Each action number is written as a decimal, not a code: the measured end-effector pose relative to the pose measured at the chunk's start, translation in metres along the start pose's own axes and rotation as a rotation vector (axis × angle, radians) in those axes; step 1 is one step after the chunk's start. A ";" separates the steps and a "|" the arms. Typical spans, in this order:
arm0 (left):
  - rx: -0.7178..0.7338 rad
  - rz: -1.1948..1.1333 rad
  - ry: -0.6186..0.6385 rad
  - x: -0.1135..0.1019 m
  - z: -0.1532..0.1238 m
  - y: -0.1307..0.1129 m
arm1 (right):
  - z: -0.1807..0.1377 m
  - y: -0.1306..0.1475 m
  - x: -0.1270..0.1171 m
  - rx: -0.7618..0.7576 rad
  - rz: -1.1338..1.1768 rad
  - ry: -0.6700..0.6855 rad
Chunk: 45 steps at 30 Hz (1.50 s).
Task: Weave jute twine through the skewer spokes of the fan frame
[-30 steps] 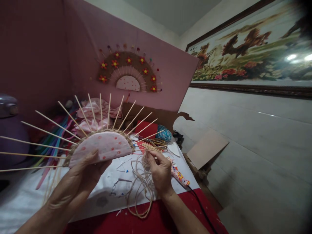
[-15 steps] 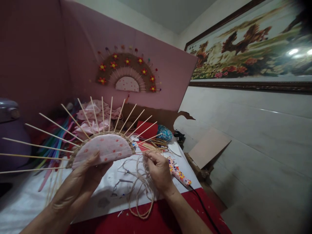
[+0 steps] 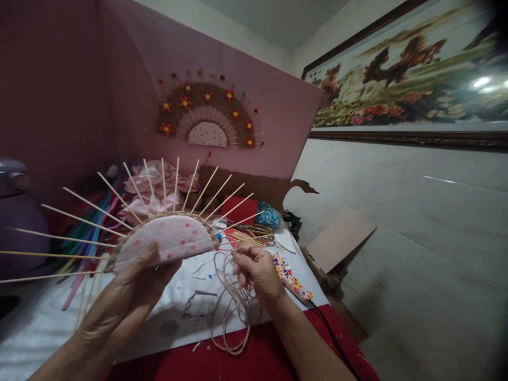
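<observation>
My left hand (image 3: pixel 145 280) grips a half-round panel (image 3: pixel 164 238) covered in white cloth with red spots, thumb on its face and fingers behind it. Twine runs along its curved edge, and several thin wooden sticks (image 3: pixel 190 185) fan out from there. At the panel's right end, my right hand (image 3: pixel 254 267) pinches a strand of jute twine near the lowest stick on that side. Loose loops of the twine (image 3: pixel 224 317) hang below that hand, over the white table cover. A flower-patterned glue gun (image 3: pixel 291 280) lies just right of my right hand, its cord trailing toward the front.
A finished-looking half-round piece with flowers (image 3: pixel 206 100) is pinned to the pink board behind. Pink fabric (image 3: pixel 154 185), a ball of blue yarn (image 3: pixel 269 215), scissors (image 3: pixel 257 230) and spare sticks lie at the back. Coloured strips (image 3: pixel 91 227) lie on the left. Cardboard (image 3: pixel 342 241) leans at right.
My right hand has shifted slightly with the twine, its fingers loosening a little below the pinch. The panel has tilted and moved slightly left in my left hand.
</observation>
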<state>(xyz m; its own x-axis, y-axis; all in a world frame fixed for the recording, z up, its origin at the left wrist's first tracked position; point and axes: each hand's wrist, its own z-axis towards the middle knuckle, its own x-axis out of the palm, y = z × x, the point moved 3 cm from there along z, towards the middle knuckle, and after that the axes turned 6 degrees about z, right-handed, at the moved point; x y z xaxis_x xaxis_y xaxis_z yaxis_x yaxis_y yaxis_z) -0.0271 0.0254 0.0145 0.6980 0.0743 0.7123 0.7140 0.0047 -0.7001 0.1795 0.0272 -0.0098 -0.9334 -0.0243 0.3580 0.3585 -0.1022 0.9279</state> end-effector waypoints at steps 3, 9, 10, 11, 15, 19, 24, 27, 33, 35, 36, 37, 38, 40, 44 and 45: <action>-0.013 -0.003 0.010 -0.003 0.003 0.001 | 0.000 0.001 -0.002 -0.078 -0.068 -0.046; -0.026 0.005 0.005 -0.008 0.008 0.002 | -0.002 0.007 0.000 -0.125 -0.137 -0.086; -0.034 0.001 0.001 -0.008 0.008 0.002 | -0.002 0.007 0.000 -0.122 -0.135 -0.088; -0.037 -0.004 -0.003 -0.008 0.008 0.002 | -0.003 0.007 0.000 -0.123 -0.129 -0.090; -0.019 -0.006 0.011 -0.008 0.009 0.001 | -0.003 0.004 -0.001 -0.136 -0.087 -0.089; -0.013 -0.004 0.000 -0.007 0.008 0.000 | -0.003 0.003 -0.003 -0.159 -0.088 -0.096; -0.032 -0.009 -0.021 -0.004 0.006 0.000 | -0.002 0.005 -0.003 -0.150 -0.082 -0.147; -0.040 -0.011 -0.028 -0.003 0.005 -0.001 | -0.002 0.009 -0.003 -0.200 -0.111 -0.168; -0.024 0.009 -0.025 -0.005 0.007 0.000 | -0.003 0.017 -0.005 -0.395 -0.411 -0.113; -0.028 0.022 -0.022 -0.007 0.008 0.001 | -0.003 0.016 -0.005 -0.379 -0.411 -0.095; -0.034 0.025 -0.023 -0.008 0.009 0.002 | -0.002 0.014 -0.005 -0.321 -0.366 -0.081; -0.040 0.026 -0.026 -0.008 0.009 0.002 | -0.002 0.012 -0.004 -0.243 -0.301 -0.060; -0.045 0.025 -0.028 -0.008 0.009 0.003 | -0.001 0.009 -0.003 -0.166 -0.225 -0.038; -0.052 0.014 -0.040 -0.007 0.009 0.003 | -0.001 0.006 -0.001 -0.083 -0.096 -0.005; -0.052 -0.007 -0.067 -0.004 0.005 0.001 | -0.001 0.006 0.000 -0.129 -0.109 -0.014; -0.049 -0.006 -0.059 -0.003 0.004 0.000 | -0.001 0.006 -0.001 -0.152 -0.137 -0.031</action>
<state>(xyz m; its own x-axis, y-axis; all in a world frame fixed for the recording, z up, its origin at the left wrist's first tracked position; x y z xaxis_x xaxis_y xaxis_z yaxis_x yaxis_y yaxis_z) -0.0292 0.0288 0.0119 0.6901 0.1328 0.7114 0.7211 -0.0430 -0.6915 0.1822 0.0251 -0.0046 -0.9716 0.0306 0.2345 0.2196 -0.2510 0.9427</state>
